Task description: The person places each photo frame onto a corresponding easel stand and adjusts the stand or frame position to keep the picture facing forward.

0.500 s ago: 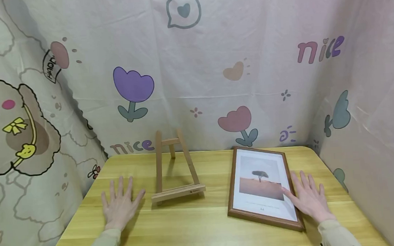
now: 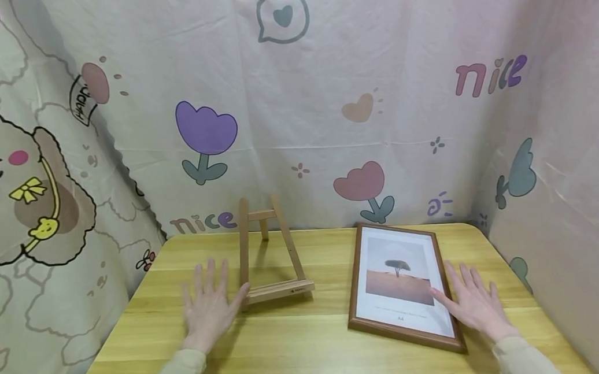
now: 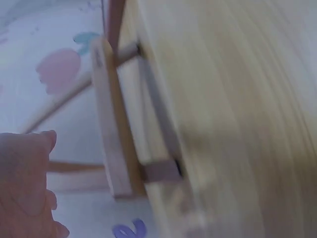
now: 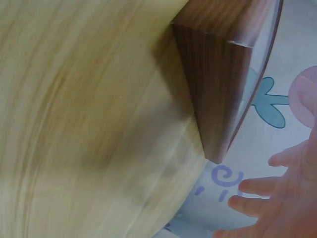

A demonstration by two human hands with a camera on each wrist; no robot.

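- Step: looks like the reach, nothing picked up. Left hand [image 2: 208, 321] by the easel [image 2: 290, 242], thumb over the left end of its ledge [image 2: 283, 290] in head view; contact unclear.
- Right hand [image 2: 477, 306] at right edge of the picture frame [image 2: 397, 284], thumb overlapping; contact unclear.
- Grip: fingers spread both sides, holding nothing.
- Next: any lift would need fingers curled round an edge.
- Frame: brown, tree print, face up on counter [image 2: 290, 350], right of easel.
- Easel: pale wood, standing.

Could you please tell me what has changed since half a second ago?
The left hand has moved right, toward the easel, its thumb now overlapping the ledge in the head view. Nothing was taken hold of or let go. The right hand, easel and framed picture stayed as they were.
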